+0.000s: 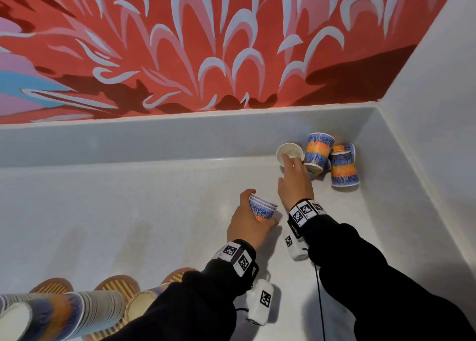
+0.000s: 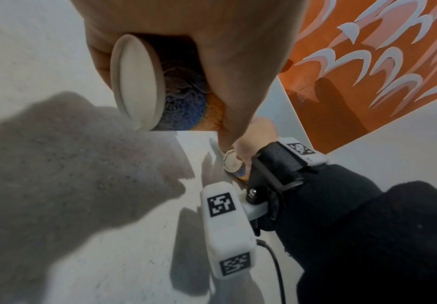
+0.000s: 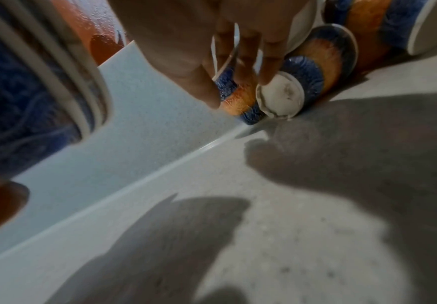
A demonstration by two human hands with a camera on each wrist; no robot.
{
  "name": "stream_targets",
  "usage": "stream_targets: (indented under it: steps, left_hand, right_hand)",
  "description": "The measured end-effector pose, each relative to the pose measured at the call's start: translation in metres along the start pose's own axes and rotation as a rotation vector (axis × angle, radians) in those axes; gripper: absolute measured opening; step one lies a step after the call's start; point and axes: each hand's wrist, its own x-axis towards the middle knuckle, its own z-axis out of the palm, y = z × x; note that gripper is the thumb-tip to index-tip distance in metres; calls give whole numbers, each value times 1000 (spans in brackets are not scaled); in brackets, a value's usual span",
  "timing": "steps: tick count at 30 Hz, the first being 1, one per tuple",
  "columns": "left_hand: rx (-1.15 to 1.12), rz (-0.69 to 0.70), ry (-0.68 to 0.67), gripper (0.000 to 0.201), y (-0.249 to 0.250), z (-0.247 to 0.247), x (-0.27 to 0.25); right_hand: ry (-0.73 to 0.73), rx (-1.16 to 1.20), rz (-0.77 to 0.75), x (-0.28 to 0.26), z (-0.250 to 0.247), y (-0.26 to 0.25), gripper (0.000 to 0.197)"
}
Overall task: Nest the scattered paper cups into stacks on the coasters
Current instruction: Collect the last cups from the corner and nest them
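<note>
Left hand [image 1: 248, 227] grips a nested cup stack [image 1: 263, 209], ready to receive; right hand [image 1: 295, 179], fingers extended, reaches the tipped cup [image 1: 289, 152] at right-centre of the frame.

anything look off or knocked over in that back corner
Yes. The loose paper cups lie jumbled in the counter's back right corner: one cup on its side, mouth open toward the camera, the others tilted against each other. Nothing looks spilled or torn.

Left hand [image 1: 247, 224] curled, gripping; right hand [image 1: 295, 178] reaching forward, fingers extended, thumb splayed
</note>
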Motion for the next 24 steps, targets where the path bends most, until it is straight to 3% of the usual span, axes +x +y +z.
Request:
stream_targets:
  steps: [6,11,15,19,24]
  left_hand:
    - [-18,17,-11,86,8,-1,0]
    - [-35,41,-7,88,17,-2,-7]
    - [-18,96,-26,89,28,-4,-24]
    - [9,220,-58,82,42,-7,-51]
    - [-76,305,-46,66,68,-23,-93]
  right_hand:
    - [152,216,33,1,-6,14,20]
    - [242,434,-25,-18,-44,20,11]
    - [333,466,-47,-48,-87,19,28]
    - [203,743,-80,-91,-131,0,27]
    - [137,637,-302,-152,-163,-36,16]
